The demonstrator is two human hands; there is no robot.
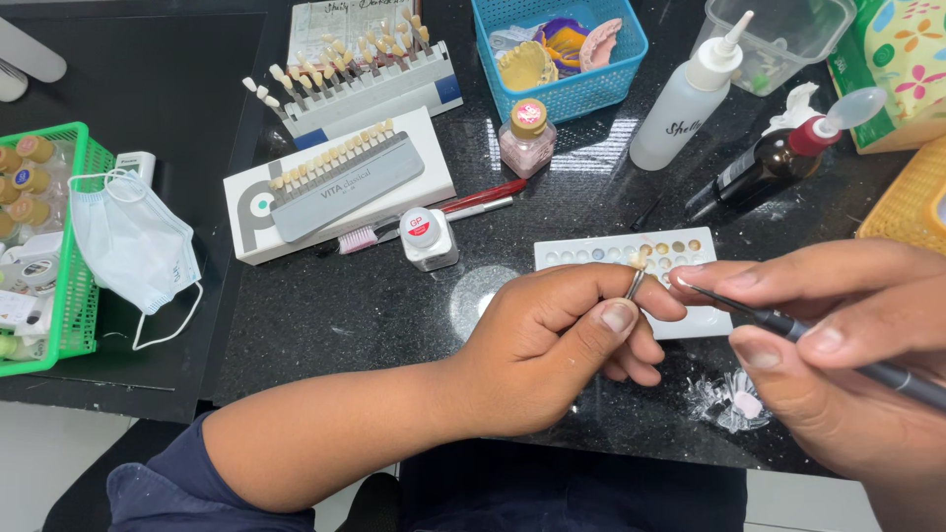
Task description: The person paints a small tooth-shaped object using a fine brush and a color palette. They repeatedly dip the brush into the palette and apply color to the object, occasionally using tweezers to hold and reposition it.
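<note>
A black speckled surface (374, 305) is seen from above. The white mixing palette (601, 253), with small wells of colour, is taken as landmark. Left of the palette lies a white box carrying a grey tooth shade guide (330, 182); further left a green basket (74, 296) and a blue face mask (128, 241) are seen. Behind the palette a blue basket (631, 59) with dental casts is placed, and beside it a white squeeze bottle (690, 99). Just in front of the palette the left hand (552, 345) is closed, a thin metal pin with a small tooth (638, 276) pinched between thumb and fingers. At the palette's right end the right hand (847, 355) is closed on a dark fine brush (778, 322), its tip almost touching the tooth.
</note>
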